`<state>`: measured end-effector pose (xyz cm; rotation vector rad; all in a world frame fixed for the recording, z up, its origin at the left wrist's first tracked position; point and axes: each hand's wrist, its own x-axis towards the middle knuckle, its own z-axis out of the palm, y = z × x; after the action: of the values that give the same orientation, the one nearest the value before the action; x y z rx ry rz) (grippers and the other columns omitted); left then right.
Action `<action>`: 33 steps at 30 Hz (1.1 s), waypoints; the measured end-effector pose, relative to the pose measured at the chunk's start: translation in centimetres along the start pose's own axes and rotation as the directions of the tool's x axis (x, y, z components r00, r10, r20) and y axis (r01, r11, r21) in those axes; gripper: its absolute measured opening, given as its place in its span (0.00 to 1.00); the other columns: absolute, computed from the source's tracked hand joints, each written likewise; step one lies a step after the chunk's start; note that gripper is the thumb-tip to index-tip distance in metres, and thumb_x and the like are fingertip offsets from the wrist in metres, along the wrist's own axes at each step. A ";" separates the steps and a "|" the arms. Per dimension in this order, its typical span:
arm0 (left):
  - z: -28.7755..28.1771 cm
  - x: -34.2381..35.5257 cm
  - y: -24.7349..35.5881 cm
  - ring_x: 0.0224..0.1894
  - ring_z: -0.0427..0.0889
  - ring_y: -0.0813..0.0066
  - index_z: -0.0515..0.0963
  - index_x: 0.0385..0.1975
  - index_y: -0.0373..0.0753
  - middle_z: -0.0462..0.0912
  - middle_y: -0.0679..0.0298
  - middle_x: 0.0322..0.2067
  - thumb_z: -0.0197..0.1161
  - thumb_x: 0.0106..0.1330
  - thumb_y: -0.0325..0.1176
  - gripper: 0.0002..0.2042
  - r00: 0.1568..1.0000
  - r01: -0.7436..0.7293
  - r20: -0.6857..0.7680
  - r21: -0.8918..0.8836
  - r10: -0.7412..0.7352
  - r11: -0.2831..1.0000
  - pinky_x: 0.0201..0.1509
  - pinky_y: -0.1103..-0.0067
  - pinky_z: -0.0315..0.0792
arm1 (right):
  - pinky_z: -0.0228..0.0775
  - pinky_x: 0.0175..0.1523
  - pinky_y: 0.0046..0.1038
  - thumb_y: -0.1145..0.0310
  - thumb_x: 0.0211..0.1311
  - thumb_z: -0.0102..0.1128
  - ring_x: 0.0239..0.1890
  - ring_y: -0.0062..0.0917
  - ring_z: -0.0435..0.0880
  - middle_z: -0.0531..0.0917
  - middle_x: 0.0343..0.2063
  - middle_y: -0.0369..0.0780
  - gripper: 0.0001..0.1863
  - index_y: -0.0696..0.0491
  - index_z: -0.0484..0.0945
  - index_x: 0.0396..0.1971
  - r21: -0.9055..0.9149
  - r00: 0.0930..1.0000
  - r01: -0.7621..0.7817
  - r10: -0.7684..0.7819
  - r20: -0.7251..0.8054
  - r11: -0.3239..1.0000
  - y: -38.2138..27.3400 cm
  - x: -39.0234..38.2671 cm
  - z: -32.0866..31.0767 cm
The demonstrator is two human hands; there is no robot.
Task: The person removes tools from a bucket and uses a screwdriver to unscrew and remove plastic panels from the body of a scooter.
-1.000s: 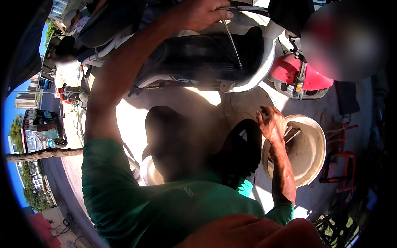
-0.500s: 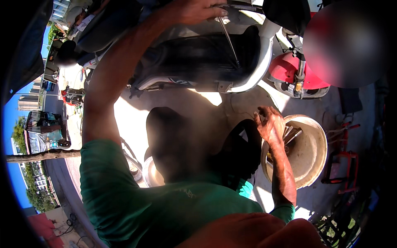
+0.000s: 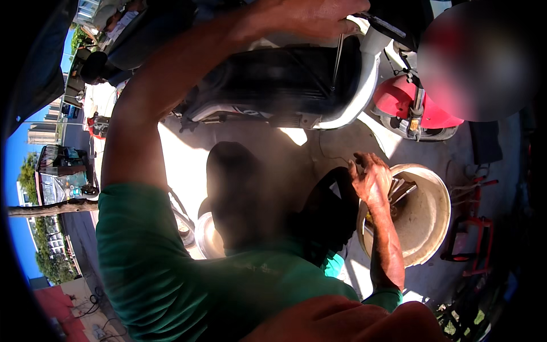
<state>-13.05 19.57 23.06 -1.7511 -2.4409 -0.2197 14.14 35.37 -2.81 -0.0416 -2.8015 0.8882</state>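
Note:
At the top, my left hand (image 3: 344, 16) is closed on the upper end of a long metal rod tool (image 3: 338, 62). The rod stands slightly tilted, its lower end on the black footboard (image 3: 268, 77) of a white-and-black scooter (image 3: 370, 62). A dark bar meets it under my fingers, partly hidden. My right hand (image 3: 370, 179) is open, fingers bent and apart with nothing visible in them, beside the rim of a cream bucket (image 3: 424, 231) holding metal tools (image 3: 401, 188).
Behind are a red fender (image 3: 439, 108), a blurred area and red-framed objects (image 3: 476, 245). To the left are another scooter seat (image 3: 131, 40), a covered vehicle (image 3: 60, 171), a wooden pole (image 3: 51, 209) and parts of another person (image 3: 114, 20). A metal basin (image 3: 208, 233) sits by my legs.
My left hand has moved right, swinging the rod's top rightward so it stands more upright while its lower end stays on the footboard. My right hand has shifted slightly downward.

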 end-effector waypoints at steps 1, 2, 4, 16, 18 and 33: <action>0.1 0.0 0.3 0.45 0.84 0.43 0.79 0.46 0.33 0.85 0.45 0.41 0.63 0.69 0.43 0.17 0.996 0.091 0.005 0.005 -0.091 0.996 0.50 0.57 0.78 | 0.78 0.50 0.40 0.63 0.61 0.69 0.42 0.43 0.87 0.89 0.38 0.45 0.15 0.56 0.85 0.43 0.007 1.000 -0.013 0.013 0.005 1.000 0.0 0.0 0.0; 0.1 0.1 0.4 0.45 0.85 0.43 0.79 0.46 0.33 0.85 0.44 0.42 0.62 0.70 0.43 0.18 0.983 0.181 0.010 0.011 -0.181 0.983 0.50 0.57 0.78 | 0.78 0.51 0.40 0.63 0.61 0.69 0.43 0.44 0.87 0.89 0.38 0.45 0.15 0.56 0.85 0.43 0.015 1.000 -0.025 0.025 0.011 1.000 0.0 0.1 0.0; 0.0 0.4 0.5 0.45 0.85 0.41 0.79 0.46 0.31 0.85 0.42 0.42 0.60 0.72 0.42 0.18 0.933 0.356 0.051 0.042 -0.357 0.934 0.50 0.56 0.78 | 0.78 0.50 0.40 0.63 0.61 0.69 0.42 0.44 0.87 0.88 0.38 0.45 0.15 0.56 0.86 0.43 0.008 1.000 -0.011 0.011 0.005 1.000 0.0 0.1 -0.1; -2.2 3.0 -1.3 0.25 0.83 0.72 0.83 0.49 0.36 0.89 0.55 0.34 0.51 0.80 0.50 0.23 0.517 0.698 0.843 -0.314 -0.150 0.643 0.28 0.74 0.75 | 0.78 0.50 0.41 0.62 0.61 0.69 0.42 0.45 0.87 0.87 0.37 0.46 0.13 0.55 0.86 0.40 0.041 1.000 -0.025 0.025 0.002 0.999 0.3 -0.2 0.2; -1.5 2.5 -1.5 0.31 0.86 0.71 0.84 0.48 0.37 0.90 0.58 0.38 0.50 0.80 0.54 0.25 0.575 0.604 0.809 -0.316 -0.125 0.732 0.35 0.71 0.77 | 0.78 0.50 0.41 0.62 0.61 0.68 0.42 0.45 0.87 0.87 0.37 0.46 0.13 0.55 0.86 0.40 0.040 1.000 -0.017 0.018 -0.006 0.999 0.4 -0.3 0.2; 1.6 -3.0 -4.4 0.44 0.87 0.53 0.78 0.47 0.34 0.84 0.54 0.37 0.53 0.78 0.51 0.22 0.516 0.691 0.593 -0.715 -0.618 -0.108 0.44 0.55 0.84 | 0.79 0.48 0.39 0.64 0.62 0.68 0.40 0.42 0.88 0.89 0.39 0.45 0.14 0.56 0.86 0.43 0.051 0.997 -0.066 0.063 0.041 0.997 -0.4 0.3 0.0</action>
<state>-16.29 15.71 20.76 -0.1175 -3.2144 -2.1036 13.90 35.05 -2.47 -0.1086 -2.8264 0.9869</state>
